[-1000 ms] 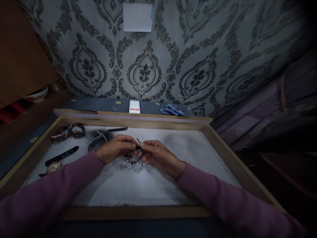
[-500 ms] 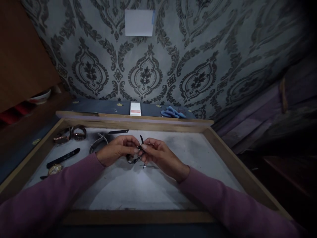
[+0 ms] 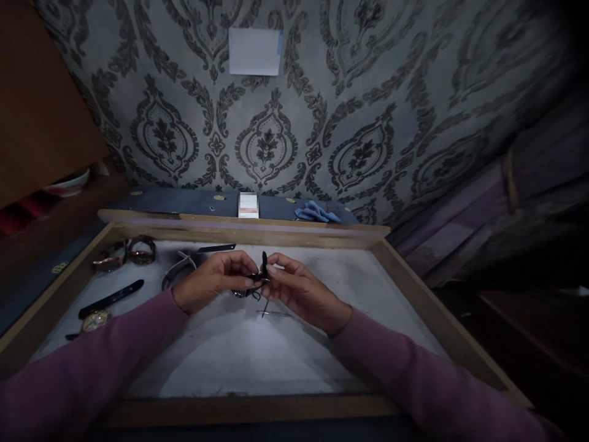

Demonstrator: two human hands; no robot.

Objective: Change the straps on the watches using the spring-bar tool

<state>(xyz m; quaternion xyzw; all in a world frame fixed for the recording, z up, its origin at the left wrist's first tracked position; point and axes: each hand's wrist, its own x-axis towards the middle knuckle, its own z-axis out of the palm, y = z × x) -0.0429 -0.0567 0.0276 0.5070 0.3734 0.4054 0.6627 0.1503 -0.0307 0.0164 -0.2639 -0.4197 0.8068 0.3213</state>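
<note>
A wall covered in ornate dark-and-silver medallion patterning rises across the background, in dim light. Below it sits a wide, shallow wooden tray with raised edges and a pale floor. At the far right hangs a purplish curtain, gathered by a band.

Two arms in mauve sleeves reach in from the lower corners, and the bare hands meet above the middle of the tray. The left hand and the right hand are both closed in a pinch, thumb against fingers, gripping a dark strap between them; one end points upward. Just below the left fingertips is a small, shiny watch, partly hidden; whether it is joined to the strap, I cannot tell.

A white sheet is on the wall, and a crumpled blue cloth lies beyond the tray's far edge. At the tray's left are two bracelet-style watches, side by side, and nearer, a gold-cased watch with black straps. A gray band curls beside the left wrist. Smallest, thin rod-like tools cross beneath the right hand.
</note>
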